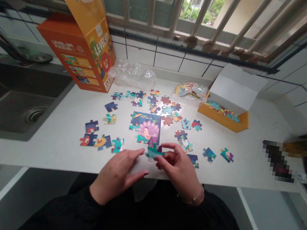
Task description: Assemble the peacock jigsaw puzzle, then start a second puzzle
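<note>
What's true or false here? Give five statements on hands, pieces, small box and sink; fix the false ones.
1. The right hand holds a piece. True.
2. The left hand grips the orange box. False: it is open, near the held piece.
3. The small box has its lid raised. True.
4. The sink is right of the joined pieces. False: it is left of them.
5. Loose pieces lie on both sides of the joined ones. True.
</note>
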### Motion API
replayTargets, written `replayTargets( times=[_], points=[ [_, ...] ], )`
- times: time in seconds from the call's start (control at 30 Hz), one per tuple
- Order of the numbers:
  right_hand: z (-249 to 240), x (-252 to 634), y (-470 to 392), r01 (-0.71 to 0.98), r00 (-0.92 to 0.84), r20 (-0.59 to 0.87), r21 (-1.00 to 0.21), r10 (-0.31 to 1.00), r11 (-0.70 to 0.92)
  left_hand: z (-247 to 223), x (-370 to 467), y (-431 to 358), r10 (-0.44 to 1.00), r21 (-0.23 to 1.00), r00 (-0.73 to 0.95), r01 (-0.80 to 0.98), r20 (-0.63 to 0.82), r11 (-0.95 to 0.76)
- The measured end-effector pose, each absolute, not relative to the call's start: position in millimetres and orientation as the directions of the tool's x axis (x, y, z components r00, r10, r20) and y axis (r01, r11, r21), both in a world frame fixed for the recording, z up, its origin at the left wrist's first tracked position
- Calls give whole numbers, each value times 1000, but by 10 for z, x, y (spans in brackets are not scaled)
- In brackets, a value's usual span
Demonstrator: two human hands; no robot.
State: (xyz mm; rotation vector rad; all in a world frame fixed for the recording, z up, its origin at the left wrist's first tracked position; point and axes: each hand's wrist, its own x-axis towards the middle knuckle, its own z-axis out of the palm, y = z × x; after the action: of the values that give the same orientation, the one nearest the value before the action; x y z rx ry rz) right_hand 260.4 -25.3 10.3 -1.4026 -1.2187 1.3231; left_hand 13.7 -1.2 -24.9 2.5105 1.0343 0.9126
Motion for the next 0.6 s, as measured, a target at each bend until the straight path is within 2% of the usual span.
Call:
replayTargets(
  times=[0.17,0.23,0.3,0.37,0.47,0.53,0.6],
  points=[
    [17,2316,-284,38,-54,-236,-971,970,-234,-245,136,5,732,489,503,545,460,-681],
    [19,2329,-280,68,-55,-245,-968,968,-241,-228,143,21,739,503,490,541,463,-674],
    [20,2383,-273,166,-42,-198,-968,979,-189,-216,150,37,747,516,477,541,462,-664],
    [3,2462,-263,336,16,-81,-938,997,-81,-212,159,50,759,526,465,547,457,-652],
    [-67,2583,-241,613,91,186,-785,978,92,-221,174,61,773,534,461,559,436,-635],
    [-124,2629,-227,721,50,350,-660,936,208,-232,182,64,778,535,465,565,422,-628],
    [-160,2634,-219,764,-37,441,-566,897,310,-240,191,67,784,531,470,577,406,-621]
  ],
)
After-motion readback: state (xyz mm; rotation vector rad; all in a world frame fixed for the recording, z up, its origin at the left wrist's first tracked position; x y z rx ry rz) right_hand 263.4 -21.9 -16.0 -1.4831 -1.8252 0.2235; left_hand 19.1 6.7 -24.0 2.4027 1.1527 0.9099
